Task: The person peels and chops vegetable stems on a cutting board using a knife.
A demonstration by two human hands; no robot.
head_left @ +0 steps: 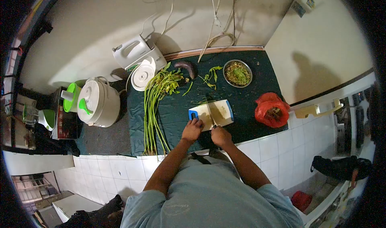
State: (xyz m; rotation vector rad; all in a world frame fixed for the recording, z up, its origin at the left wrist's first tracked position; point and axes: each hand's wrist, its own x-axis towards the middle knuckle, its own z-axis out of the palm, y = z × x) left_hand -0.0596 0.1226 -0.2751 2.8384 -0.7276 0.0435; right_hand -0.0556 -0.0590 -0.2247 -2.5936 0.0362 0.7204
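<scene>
A white cutting board [222, 109] with blue ends lies near the front edge of the dark green cloth. My left hand [193, 129] is closed at the board's near left corner, beside the blue handle; the undersides of its fingers are hidden. In my right hand [221, 136] is the handle of a knife [210, 114], its blade pointing away from me across the board. Chopped green bits [206, 101] lie at the board's far edge. To the left stretches a bunch of long-stemmed leafy greens [150, 111], with a dark eggplant [187, 67] beyond it.
A metal bowl [237, 73] of chopped greens sits at the back right, and an open red plastic bag [272, 110] at the right. Loose leaves [210, 77] lie between. Leftward are a hand mixer [134, 53], a white lid [143, 75] and a rice cooker [100, 103].
</scene>
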